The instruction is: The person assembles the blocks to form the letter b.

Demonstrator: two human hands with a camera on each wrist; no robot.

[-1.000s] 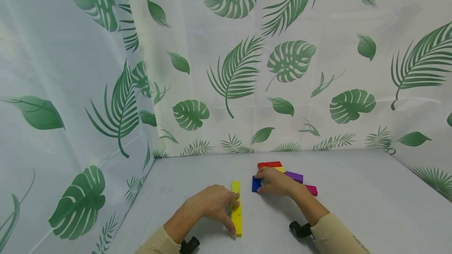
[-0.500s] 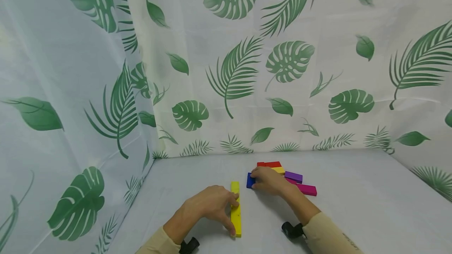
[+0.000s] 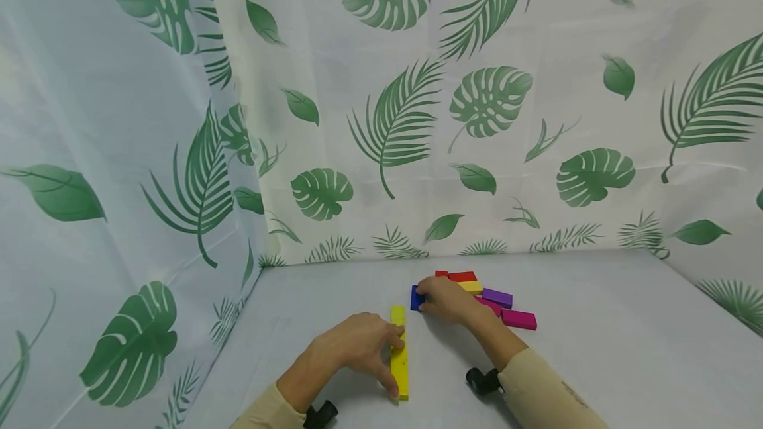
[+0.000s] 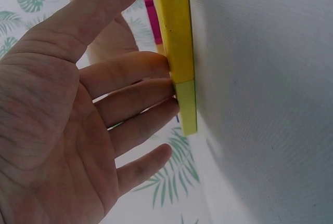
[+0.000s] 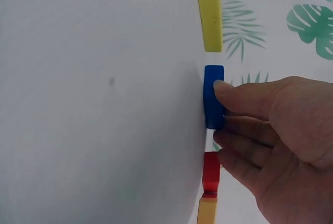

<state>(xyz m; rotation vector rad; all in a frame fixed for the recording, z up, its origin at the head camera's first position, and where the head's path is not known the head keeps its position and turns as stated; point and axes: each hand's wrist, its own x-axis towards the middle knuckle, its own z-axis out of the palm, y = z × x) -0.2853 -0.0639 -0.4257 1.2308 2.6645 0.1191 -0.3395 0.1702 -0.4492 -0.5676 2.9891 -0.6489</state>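
Note:
A row of yellow blocks (image 3: 399, 376) lies lengthwise on the table, its far piece paler (image 4: 187, 107) in the left wrist view. My left hand (image 3: 363, 341) rests against the row's left side. Its fairly straight fingers touch the blocks, and the thumb reaches the near end. Beyond the row and slightly right, my right hand (image 3: 448, 301) pinches a small blue block (image 5: 212, 99) between thumb and fingers. That block's left part (image 3: 414, 298) shows in the head view; the hand covers the rest. In the right wrist view a short gap separates it from the yellow row's end.
Behind and right of my right hand lie red blocks (image 3: 462, 277), a yellow-orange block (image 3: 471, 287), a purple block (image 3: 497, 297) and magenta blocks (image 3: 519, 320). A leaf-printed cloth (image 3: 405, 217) hangs behind the white table (image 3: 596, 349).
My right hand has slid the blue block left and slightly away, toward the far end of the yellow row, uncovering more of the magenta blocks. The left hand has stayed in place.

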